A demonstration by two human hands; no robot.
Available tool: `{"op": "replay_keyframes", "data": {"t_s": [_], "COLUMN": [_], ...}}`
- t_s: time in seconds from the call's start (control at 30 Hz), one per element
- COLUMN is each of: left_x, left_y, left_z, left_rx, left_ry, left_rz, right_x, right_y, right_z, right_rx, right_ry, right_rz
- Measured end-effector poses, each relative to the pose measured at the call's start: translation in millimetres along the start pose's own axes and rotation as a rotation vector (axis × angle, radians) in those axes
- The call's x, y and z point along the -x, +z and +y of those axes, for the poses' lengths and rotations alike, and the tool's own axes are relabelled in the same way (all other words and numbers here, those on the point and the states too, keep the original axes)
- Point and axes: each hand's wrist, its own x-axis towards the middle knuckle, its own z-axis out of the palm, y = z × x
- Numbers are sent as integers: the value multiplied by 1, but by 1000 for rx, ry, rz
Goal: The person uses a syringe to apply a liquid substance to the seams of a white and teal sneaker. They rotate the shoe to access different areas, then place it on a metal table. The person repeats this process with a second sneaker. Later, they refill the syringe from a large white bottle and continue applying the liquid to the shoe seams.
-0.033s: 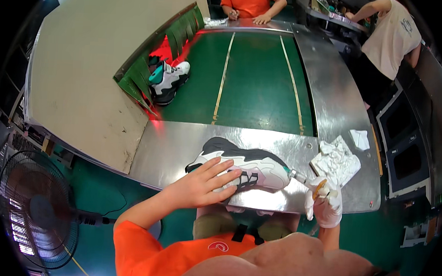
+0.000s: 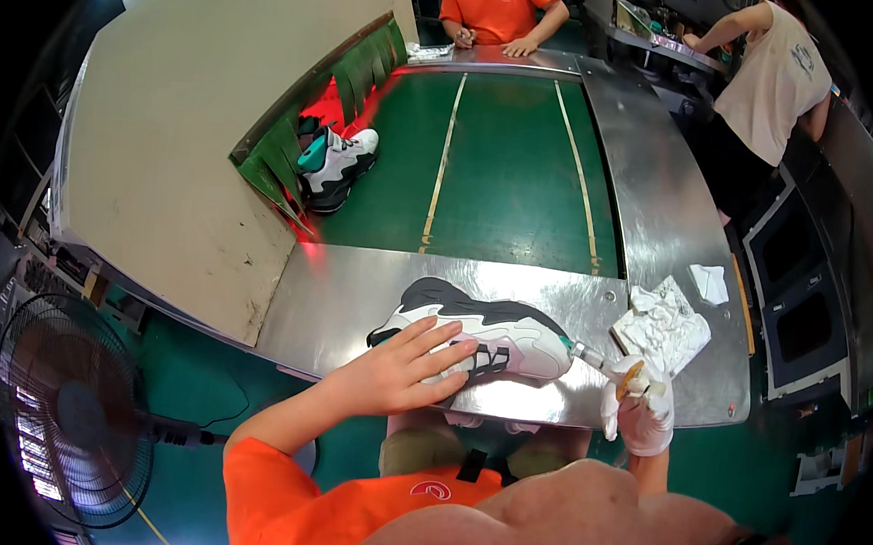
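Nothing had shifted between frames: the left hand (image 2: 400,371) lay open, flat on the white-and-black sneaker (image 2: 478,336) on the steel counter (image 2: 356,298), while the gloved right hand (image 2: 638,413) gripped a small brush (image 2: 605,362) at its toe, best worked steadily with the shoe pinned.

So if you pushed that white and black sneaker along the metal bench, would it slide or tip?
The sneaker lies on its side, so it would probably slide on the smooth steel bench. The left hand pressing on it suggests it shifts easily. It looks light.
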Motion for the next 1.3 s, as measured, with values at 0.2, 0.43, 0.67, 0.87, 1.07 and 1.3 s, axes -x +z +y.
{"op": "replay_keyframes", "data": {"t_s": [0.2, 0.43, 0.67, 0.87, 1.07, 1.3], "left_x": [0, -4, -9, -14, -18, -25], "left_y": [-3, -2, 1, 6, 14, 22], "left_z": [8, 23, 36, 45, 56, 64], "left_rx": [-28, -57, -106, -127, -170, -197], "left_ry": [-67, -136, -187, -218, -268, -296], "left_rz": [-17, -11, -30, -50, -35, -18], "right_x": [2, 2, 3, 4, 3, 10], "right_y": [-4, -11, -18, -25, -20, -27], "right_z": [3, 11, 17, 24, 31, 33], "right_rx": [-51, -82, -127, -176, -76, -237], "right_ry": [-25, -51, -55, -48, -128, 1], "right_rz": [-5, -6, 22, 30, 23, 82]}}
